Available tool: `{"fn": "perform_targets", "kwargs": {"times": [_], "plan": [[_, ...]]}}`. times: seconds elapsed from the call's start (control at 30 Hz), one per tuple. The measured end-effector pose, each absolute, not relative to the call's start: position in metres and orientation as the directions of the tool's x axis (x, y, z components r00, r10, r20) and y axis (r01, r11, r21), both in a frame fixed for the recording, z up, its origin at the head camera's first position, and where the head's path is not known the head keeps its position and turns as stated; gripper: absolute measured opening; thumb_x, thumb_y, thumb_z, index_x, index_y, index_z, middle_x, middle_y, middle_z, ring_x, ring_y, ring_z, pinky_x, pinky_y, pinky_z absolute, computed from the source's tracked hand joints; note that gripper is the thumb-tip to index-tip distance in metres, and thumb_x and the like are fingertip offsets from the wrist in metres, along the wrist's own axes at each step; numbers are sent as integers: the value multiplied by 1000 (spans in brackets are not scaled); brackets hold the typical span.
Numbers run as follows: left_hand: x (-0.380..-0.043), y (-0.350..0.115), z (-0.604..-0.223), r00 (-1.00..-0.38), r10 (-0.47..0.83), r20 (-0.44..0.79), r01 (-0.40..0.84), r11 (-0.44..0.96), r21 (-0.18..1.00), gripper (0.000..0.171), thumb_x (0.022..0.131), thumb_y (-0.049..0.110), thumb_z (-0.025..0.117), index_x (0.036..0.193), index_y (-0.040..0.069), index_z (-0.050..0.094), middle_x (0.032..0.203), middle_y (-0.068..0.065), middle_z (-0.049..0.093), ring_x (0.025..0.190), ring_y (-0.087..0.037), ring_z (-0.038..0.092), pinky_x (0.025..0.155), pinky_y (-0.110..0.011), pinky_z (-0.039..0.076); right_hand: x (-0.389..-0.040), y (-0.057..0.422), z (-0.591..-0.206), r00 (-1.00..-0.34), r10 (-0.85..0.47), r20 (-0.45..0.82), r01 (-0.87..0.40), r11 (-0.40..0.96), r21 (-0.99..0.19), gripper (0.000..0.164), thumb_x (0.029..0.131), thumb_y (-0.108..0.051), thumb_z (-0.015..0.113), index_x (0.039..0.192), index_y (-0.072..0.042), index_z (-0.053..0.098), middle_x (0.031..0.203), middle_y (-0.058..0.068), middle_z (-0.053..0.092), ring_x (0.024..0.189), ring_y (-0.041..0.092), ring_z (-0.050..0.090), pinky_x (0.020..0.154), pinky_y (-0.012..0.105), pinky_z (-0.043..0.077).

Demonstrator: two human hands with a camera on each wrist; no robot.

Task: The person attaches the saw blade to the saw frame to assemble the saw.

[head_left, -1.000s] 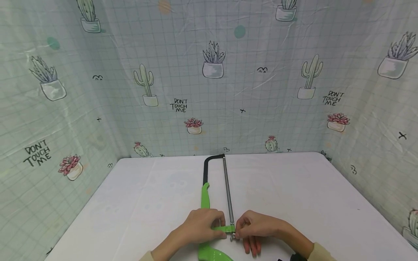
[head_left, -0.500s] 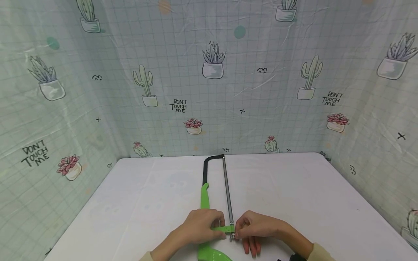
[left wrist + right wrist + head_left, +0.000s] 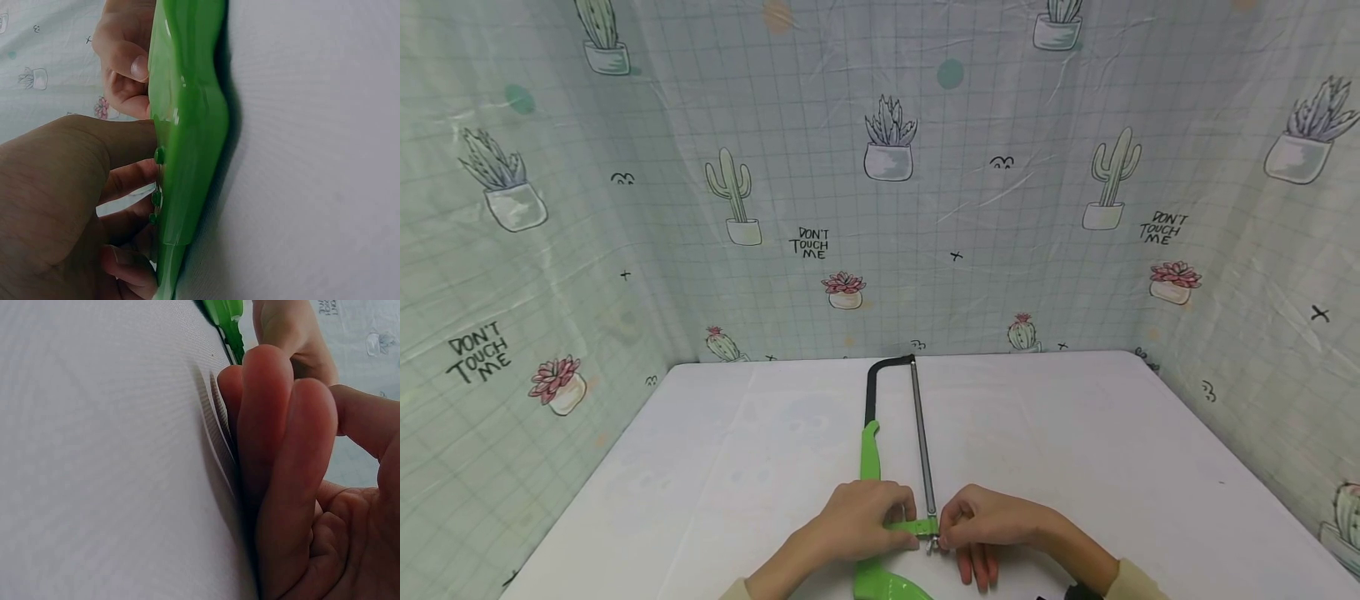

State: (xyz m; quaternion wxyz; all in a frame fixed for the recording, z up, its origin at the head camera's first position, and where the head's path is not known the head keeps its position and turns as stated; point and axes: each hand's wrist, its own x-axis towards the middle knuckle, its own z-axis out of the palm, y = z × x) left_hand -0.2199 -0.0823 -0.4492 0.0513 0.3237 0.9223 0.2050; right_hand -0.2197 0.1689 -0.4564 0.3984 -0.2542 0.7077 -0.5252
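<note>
A hacksaw (image 3: 869, 452) with a green body and black front frame lies on the white table, its grey blade (image 3: 922, 442) on the right side. My left hand (image 3: 867, 521) grips the green body (image 3: 187, 125), thumb and fingers around its lower crosspiece (image 3: 917, 527). At the near end of the blade, my right hand (image 3: 988, 521) pinches a small metal wing nut (image 3: 933, 546) between thumb and forefinger. The other fingers (image 3: 265, 425) of that hand extend down along the tabletop in the right wrist view. Fingertips partly hide the wing nut.
The white tabletop (image 3: 760, 450) stretches around the saw. A cactus-print curtain (image 3: 820, 317) rises along its back and sides. A dark object (image 3: 1081, 592) is partly visible at the bottom edge, beneath my right forearm.
The wing nut's angle looks slightly different at my right fingertips. Both hands and the hacksaw otherwise stay in nearly the same place.
</note>
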Motion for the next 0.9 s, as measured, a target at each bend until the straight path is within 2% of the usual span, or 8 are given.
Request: {"fn": "perform_targets", "kwargs": {"times": [0.9], "plan": [[-219, -82, -449, -786, 617, 37, 575, 708, 409, 23, 82, 50, 82, 91, 32, 71, 74, 22, 56, 68, 2, 49, 61, -21, 39, -219, 169, -458, -544, -788, -288, 46, 314, -948, 13, 95, -14, 59, 93, -5, 68, 64, -4, 70, 47, 3, 64, 44, 19, 49]]}}
